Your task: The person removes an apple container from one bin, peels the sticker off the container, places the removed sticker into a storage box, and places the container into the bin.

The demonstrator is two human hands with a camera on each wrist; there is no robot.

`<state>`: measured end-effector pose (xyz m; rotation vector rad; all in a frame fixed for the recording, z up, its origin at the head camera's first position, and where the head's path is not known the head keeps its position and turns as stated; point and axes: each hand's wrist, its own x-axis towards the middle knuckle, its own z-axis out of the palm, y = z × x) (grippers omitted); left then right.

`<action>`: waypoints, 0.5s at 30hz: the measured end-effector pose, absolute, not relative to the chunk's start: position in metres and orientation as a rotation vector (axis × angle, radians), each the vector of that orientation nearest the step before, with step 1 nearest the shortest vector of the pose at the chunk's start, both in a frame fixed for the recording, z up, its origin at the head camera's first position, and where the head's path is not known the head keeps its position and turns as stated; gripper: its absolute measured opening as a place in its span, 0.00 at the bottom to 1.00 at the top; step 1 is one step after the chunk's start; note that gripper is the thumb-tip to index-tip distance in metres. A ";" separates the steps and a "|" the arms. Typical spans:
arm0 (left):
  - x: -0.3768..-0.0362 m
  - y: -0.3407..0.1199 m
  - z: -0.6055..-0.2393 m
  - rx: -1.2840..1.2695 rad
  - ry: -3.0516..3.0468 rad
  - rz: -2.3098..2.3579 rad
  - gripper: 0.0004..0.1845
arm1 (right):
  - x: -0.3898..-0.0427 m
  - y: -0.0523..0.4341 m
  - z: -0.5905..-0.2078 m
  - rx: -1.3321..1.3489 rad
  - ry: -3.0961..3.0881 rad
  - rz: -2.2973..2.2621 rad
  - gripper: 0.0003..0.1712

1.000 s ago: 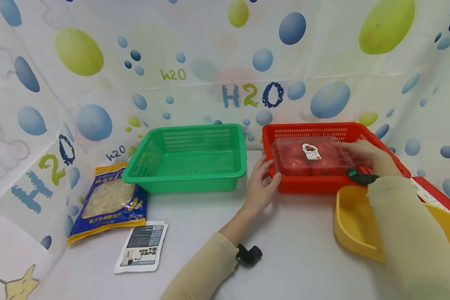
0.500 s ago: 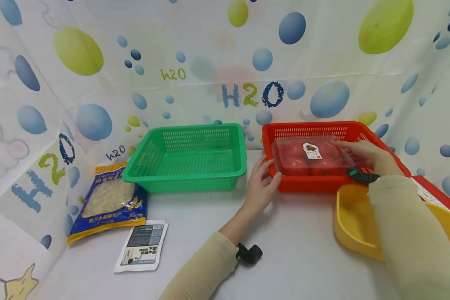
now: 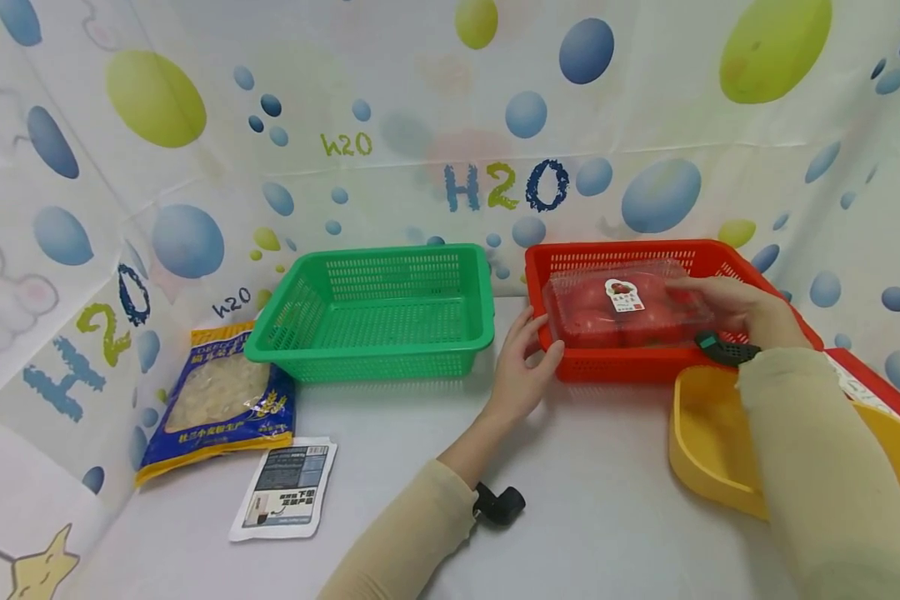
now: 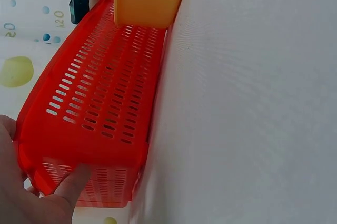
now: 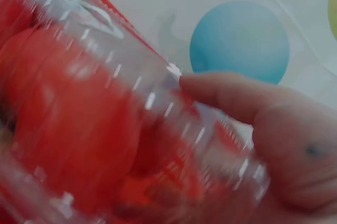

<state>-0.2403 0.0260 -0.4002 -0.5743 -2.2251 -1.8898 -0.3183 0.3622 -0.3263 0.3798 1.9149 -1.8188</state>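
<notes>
A clear plastic box of tomatoes (image 3: 592,325) with a white label lies in the red basket (image 3: 645,365), its right end tilted up a little. My right hand (image 3: 742,307) grips that right end; in the right wrist view the thumb or a finger lies along the clear lid and the tomatoes show blurred through the plastic. With my left hand (image 3: 521,375) I hold the left end of the red basket. The left wrist view shows the thumb (image 4: 73,184) against the basket's outer wall and other fingers at its rim, partly hidden.
A green basket (image 3: 390,367) stands left of the red one. Farther left lie a blue-and-yellow food bag (image 3: 217,392) and a white packet (image 3: 285,492). A yellow container (image 3: 708,442) sits under my right forearm, beside a red-and-white package (image 3: 862,379).
The right end of the tomato box has risen slightly, and the box is turned a little. My right hand has moved with it. My left hand stays at the red basket.
</notes>
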 end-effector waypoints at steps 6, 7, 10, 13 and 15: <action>-0.241 0.025 -0.399 -0.575 -2.231 -1.889 0.32 | -0.316 0.361 -0.320 0.426 1.729 -1.953 0.32; -0.241 0.024 -0.400 -0.574 -2.231 -1.892 0.32 | -0.316 0.362 -0.320 0.441 1.708 -1.964 0.34; -0.241 0.024 -0.400 -0.583 -2.227 -1.904 0.32 | -0.313 0.362 -0.319 0.481 1.659 -1.985 0.36; -0.241 0.024 -0.401 -0.584 -2.230 -1.914 0.32 | -0.312 0.362 -0.317 0.482 1.663 -1.982 0.36; -0.241 0.024 -0.400 -0.582 -2.234 -1.910 0.31 | -0.311 0.361 -0.316 0.463 1.682 -1.979 0.35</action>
